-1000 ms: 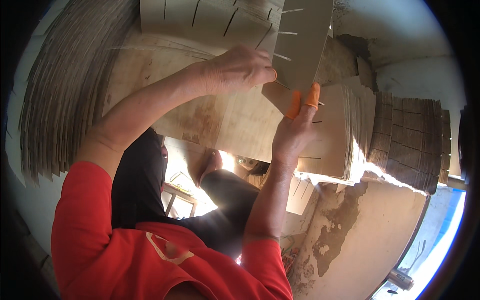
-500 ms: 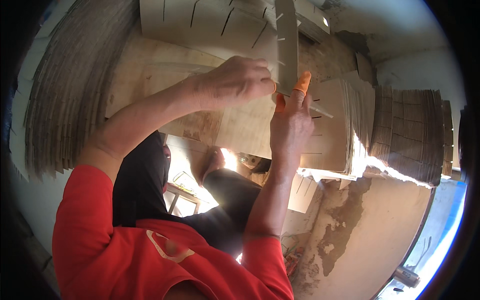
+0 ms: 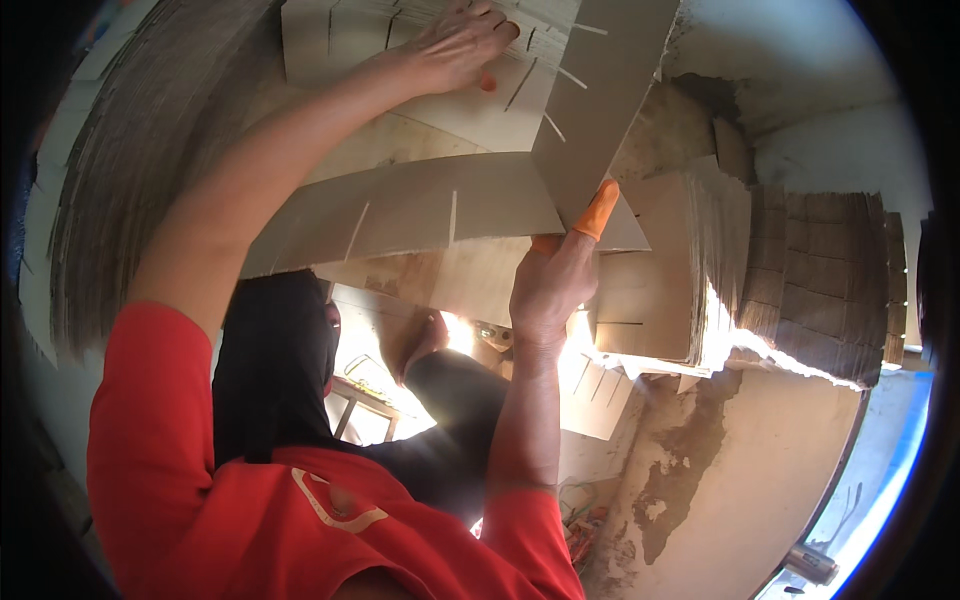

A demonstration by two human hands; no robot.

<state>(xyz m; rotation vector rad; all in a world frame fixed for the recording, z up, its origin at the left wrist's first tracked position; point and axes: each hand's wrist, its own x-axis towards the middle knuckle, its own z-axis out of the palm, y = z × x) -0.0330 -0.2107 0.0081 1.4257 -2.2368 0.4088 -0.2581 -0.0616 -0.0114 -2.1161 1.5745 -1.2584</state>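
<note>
Change from half a second earlier: the left hand [image 3: 462, 45] has gone from beside the right hand up to the far stack of slotted cardboard sheets [image 3: 420, 50]. The upright cardboard strip [image 3: 600, 100] now leans to the right instead of standing nearly vertical. A long slotted strip [image 3: 420, 210] now lies crosswise just below the left forearm.

Surface: work is done over a layer of flat cardboard sheets [image 3: 470, 280]; no counter edge can be made out beneath them. A tall bundle of stacked cardboard [image 3: 140, 180] stands at the left, more cut stacks [image 3: 810, 280] at the right. Below these, a rough plastered floor [image 3: 760, 470] in patchy sunlight.

Left grip: palm down, fingers spread flat on the far stack of slotted sheets, pressing, nothing enclosed.

Right hand [image 3: 550, 285]: raised, orange finger cot [image 3: 600, 210] on the forefinger, whose tip touches the lower end of the leaning strip where it meets the crosswise strip. Whether the thumb closes behind the strip cannot be told. The person wears a red sleeve [image 3: 160, 440].
</note>
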